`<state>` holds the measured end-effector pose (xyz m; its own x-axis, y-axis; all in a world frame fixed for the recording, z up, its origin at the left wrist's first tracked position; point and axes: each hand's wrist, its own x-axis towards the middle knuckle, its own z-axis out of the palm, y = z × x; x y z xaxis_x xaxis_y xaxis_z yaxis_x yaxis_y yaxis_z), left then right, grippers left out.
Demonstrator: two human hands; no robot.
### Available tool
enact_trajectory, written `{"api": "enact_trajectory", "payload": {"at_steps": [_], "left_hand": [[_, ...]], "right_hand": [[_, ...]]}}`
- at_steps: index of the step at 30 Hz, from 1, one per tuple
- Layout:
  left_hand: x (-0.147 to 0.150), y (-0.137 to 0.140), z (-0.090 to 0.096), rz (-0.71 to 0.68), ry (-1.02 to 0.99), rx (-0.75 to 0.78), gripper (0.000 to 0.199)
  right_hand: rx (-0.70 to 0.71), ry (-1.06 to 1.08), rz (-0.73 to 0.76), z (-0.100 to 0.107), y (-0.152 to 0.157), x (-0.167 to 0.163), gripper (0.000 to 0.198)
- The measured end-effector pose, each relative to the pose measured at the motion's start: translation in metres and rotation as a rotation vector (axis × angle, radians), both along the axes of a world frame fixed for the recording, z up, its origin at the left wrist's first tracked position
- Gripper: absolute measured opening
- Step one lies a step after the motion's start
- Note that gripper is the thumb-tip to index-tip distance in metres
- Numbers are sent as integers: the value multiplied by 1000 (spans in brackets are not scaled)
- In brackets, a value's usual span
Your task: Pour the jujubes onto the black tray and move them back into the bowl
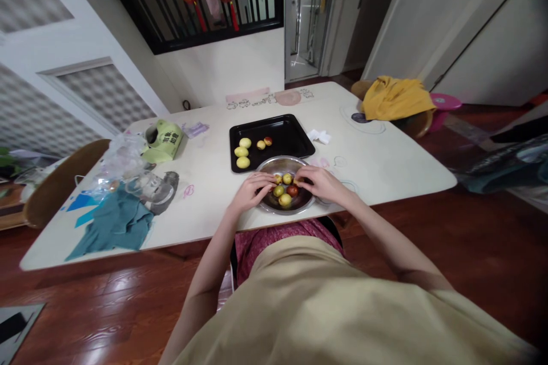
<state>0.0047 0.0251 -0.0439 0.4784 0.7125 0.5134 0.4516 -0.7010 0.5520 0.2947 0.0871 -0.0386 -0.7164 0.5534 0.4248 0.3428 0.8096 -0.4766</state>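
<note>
A round metal bowl (286, 210) stands near the table's front edge, holding several jujubes, some yellow-green (285, 200) and one reddish brown (293, 190). Over the bowl's left side, my left hand (253, 189) has its fingers closed on a jujube, mostly hidden by the fingertips. From the right, my right hand (322, 183) reaches over the rim and pinches another jujube that shows only in part. Behind the bowl lies a black baking tray (282, 130). On its left side are three yellow lemons (242, 151) and two small jujubes (261, 145).
A crumpled white tissue (319, 136) lies right of the tray. To the left are a green bag (166, 140), clear plastic (124, 157), a transparent container (152, 187) and a teal cloth (115, 222). A yellow garment (396, 98) hangs on a chair at the right.
</note>
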Motion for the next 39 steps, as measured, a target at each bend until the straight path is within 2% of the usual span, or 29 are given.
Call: {"api": "enact_trajectory", "payload": {"at_steps": [4,8,11,14,18,22,27,33,36,39], "left_hand": [[0,-1,2,17,-55,-41,38],[-3,10,9,144,-120,-25,37],[-7,36,16,272,-54,43,32],[-10,75,21,343,73,65,30],[-12,124,20,422,228,11,33],[-15,149,13,505,371,-72,34],[-17,152,9,513,421,-88,26],[-14,145,13,511,441,-115,24],[-13,132,21,491,349,-70,18],[-11,104,34,457,168,-13,20]], "right_hand": [[55,174,-17,-10,-19,8,18],[181,313,-49,-32,-35,10,22],[278,355,-41,-47,-38,6,28],[326,347,-34,-54,-35,1,29],[365,348,-45,-57,-32,-3,31],[403,336,-43,-58,-33,-3,32],[358,315,-56,-60,-33,-4,33],[404,325,-78,-60,-34,-5,33],[373,316,-86,-61,-34,-5,33],[345,317,-88,-62,-33,-4,34]]}}
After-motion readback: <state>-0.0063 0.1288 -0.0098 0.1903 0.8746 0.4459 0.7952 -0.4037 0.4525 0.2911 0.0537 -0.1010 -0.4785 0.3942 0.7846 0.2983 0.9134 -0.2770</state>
